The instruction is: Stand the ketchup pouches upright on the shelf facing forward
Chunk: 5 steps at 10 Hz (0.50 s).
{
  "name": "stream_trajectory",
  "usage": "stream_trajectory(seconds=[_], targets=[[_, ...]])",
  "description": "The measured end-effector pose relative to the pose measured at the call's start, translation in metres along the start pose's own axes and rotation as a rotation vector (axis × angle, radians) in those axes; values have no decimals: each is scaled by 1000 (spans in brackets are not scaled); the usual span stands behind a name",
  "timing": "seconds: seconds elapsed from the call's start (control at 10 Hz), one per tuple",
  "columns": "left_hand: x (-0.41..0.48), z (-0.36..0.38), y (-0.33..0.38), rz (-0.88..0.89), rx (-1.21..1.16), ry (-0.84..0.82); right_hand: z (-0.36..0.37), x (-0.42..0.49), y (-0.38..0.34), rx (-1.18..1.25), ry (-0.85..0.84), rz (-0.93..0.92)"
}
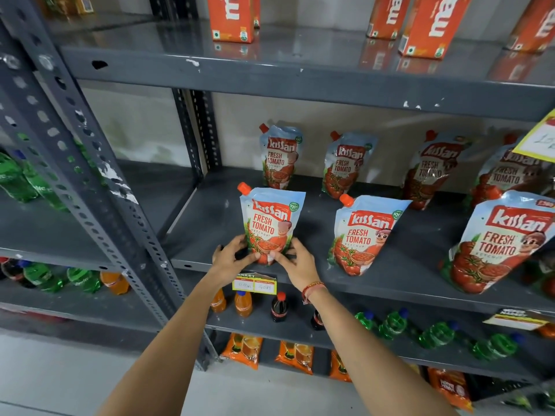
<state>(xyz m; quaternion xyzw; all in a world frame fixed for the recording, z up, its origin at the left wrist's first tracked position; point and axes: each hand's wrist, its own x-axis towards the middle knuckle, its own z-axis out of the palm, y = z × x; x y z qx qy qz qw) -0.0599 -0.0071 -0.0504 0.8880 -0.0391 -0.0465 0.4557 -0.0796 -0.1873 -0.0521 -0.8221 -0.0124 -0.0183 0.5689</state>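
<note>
A grey painted steel shelf spans the scene, with orange juice cartons on the board above and soft-drink bottles on the one below. Seven pale-blue and red ketchup pouches with orange spouts stand on it, printed fronts facing out: four along the far row, three along the near edge. The leftmost near pouch stands upright, its base pinched from both sides: the left hand presses fingers against its lower left corner, the right hand against its lower right. A yellow price tag hangs just below.
</note>
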Motion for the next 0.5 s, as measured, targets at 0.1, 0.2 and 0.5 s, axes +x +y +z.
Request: stream_trajectory(seconds=[0.1,0.2,0.5], targets=[[-3,2,3,-23,-18,-12,-1,-4,-4,0,1,8],[-5,3,5,-36,-58,8,-3,-6,-7,22,-6,18],[-31,10,19,-65,-171,305,-11,-19,-19,-150,158,28]])
